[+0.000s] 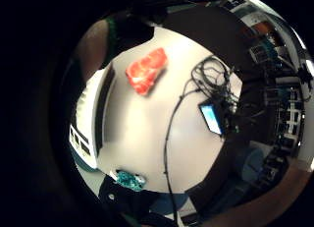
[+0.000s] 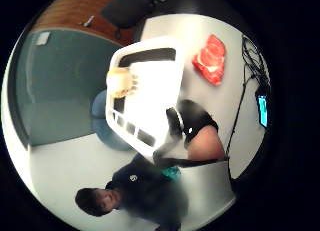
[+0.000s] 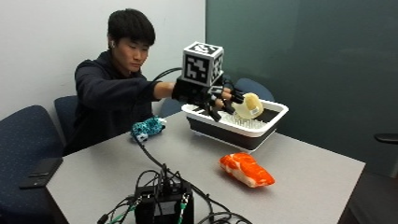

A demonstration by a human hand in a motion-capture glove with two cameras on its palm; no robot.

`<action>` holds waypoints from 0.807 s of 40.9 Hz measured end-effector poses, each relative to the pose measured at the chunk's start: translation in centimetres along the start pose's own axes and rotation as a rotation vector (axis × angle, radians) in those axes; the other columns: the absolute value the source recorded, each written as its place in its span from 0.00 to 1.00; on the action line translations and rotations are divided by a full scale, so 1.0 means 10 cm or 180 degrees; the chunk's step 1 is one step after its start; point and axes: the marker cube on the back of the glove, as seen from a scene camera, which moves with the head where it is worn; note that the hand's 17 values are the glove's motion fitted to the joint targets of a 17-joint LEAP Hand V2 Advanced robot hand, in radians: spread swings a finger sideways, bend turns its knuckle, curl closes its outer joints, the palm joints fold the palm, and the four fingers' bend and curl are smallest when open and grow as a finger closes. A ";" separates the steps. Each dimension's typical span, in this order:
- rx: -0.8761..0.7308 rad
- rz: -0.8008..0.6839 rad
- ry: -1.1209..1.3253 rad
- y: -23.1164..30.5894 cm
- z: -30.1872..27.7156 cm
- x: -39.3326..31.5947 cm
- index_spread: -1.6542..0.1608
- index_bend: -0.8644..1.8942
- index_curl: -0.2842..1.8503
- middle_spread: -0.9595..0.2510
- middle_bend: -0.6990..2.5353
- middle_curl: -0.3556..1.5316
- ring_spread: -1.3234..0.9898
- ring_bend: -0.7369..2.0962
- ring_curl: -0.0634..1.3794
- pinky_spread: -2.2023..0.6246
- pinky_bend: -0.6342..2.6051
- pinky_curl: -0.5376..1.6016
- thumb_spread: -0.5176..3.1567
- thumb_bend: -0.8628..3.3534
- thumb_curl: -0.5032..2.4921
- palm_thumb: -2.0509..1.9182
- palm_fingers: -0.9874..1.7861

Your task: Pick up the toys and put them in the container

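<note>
Cables are lying nearest; beyond, the gloved right hand is hovering over the container, grip spread beside the cream toy—withdraw upward cleanly.

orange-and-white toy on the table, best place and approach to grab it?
Take the orange-and-white plush toy across its narrow middle, coming from above. It lies flat and elongated on the grey table, apart from the white-rimmed container and the cables, so fingers can likely straddle both long sides.
</note>
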 end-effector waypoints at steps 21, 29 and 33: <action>-0.0927 0.0131 0.0161 -1.12 1.62 0.34 0.74 0.37 0.23 0.73 0.23 0.27 0.58 0.31 0.24 0.77 0.55 0.40 0.48 0.20 0.29 0.57 0.22; -0.0511 0.0181 -0.0034 -1.18 1.62 0.42 0.74 0.51 0.29 0.74 0.24 0.24 0.58 0.36 0.24 0.74 0.59 0.41 0.51 0.24 0.31 0.64 0.41; -0.0350 0.0137 0.0073 -1.06 1.55 0.47 0.74 0.50 0.29 0.71 0.27 0.25 0.53 0.46 0.26 0.70 0.58 0.40 0.50 0.26 0.33 0.68 0.55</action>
